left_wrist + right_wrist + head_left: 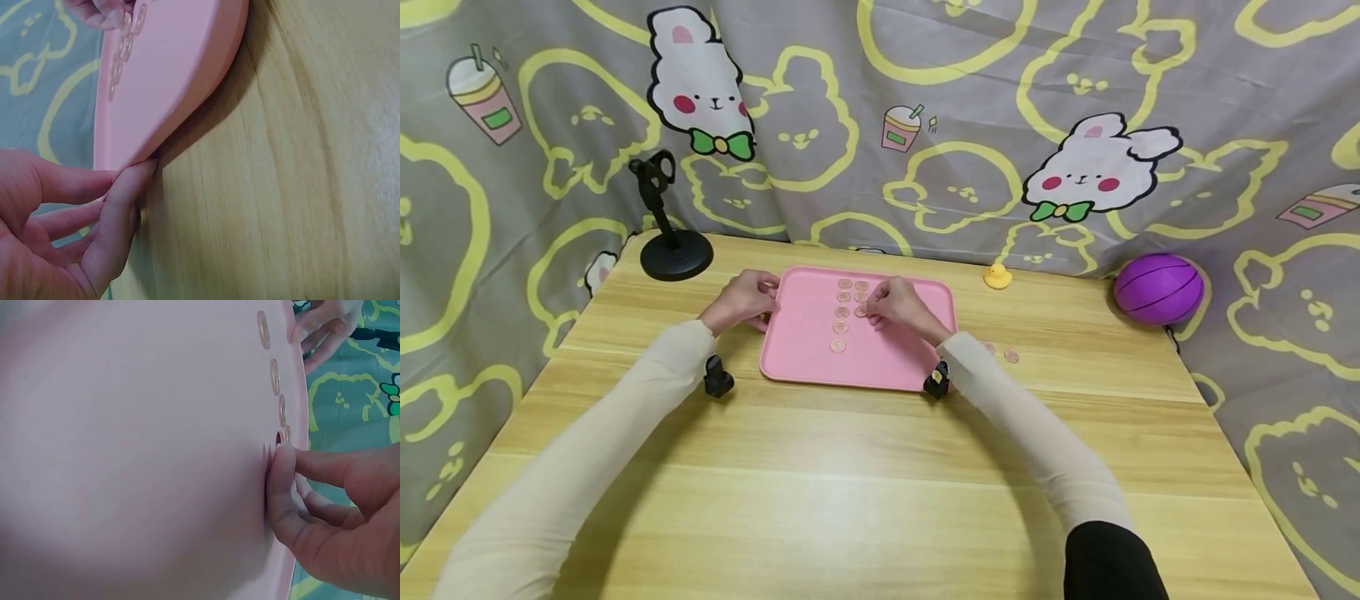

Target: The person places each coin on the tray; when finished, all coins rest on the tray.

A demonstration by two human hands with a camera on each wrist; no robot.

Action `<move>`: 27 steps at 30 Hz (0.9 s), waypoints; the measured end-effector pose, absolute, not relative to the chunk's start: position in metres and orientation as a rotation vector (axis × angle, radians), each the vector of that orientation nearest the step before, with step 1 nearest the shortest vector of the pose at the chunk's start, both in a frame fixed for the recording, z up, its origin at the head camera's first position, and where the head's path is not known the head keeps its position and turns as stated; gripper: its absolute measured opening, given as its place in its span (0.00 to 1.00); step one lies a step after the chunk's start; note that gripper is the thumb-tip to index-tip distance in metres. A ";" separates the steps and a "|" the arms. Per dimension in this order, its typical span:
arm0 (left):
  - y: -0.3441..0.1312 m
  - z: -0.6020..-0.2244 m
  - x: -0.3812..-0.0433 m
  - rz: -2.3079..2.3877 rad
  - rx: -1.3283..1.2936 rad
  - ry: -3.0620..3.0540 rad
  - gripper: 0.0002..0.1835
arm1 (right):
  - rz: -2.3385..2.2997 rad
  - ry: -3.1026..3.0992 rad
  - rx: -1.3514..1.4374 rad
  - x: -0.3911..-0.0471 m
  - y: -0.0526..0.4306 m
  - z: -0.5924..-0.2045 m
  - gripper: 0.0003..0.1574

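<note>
A pink tray (797, 354) lies on the wooden table and bears several copper-coloured coins (838, 345) in two columns, the left one longer. At the tray's left edge is my left hand (743, 298); in the left wrist view its thumb and a finger pinch the rim (140, 147). My right hand (898, 307) is over the tray, at the lower end of the shorter column, pinching a coin (861, 311) by the fingertips. The right wrist view shows the right hand (337, 519) close against the tray surface, its fingers partly hiding the coin.
Loose coins (1012, 356) lie on the table right of the tray, partly behind the right sleeve. A black stand (676, 253) is at the back left, a yellow rubber duck (997, 276) at the back, and a purple ball (1159, 289) at the back right. A patterned curtain (955, 108) surrounds the table.
</note>
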State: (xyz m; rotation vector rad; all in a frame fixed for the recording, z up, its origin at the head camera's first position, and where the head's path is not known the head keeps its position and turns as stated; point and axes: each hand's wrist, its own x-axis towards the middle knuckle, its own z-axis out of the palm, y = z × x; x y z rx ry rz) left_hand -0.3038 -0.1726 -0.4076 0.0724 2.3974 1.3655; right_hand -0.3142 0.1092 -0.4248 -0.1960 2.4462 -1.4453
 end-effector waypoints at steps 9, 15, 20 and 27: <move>-0.173 -0.407 -0.305 1.345 0.059 2.382 0.32 | -1.414 2.425 -0.212 -0.315 0.113 -0.424 0.04; -0.172 -0.407 -0.305 1.356 0.062 2.389 0.32 | -1.451 2.427 -0.196 -0.317 0.113 -0.428 0.03; -0.171 -0.408 -0.306 1.350 0.066 2.398 0.32 | -1.454 2.386 -0.212 -0.320 0.117 -0.427 0.04; -0.171 -0.404 -0.304 1.318 0.051 2.397 0.33 | -1.448 2.327 -0.212 -0.319 0.130 -0.422 0.07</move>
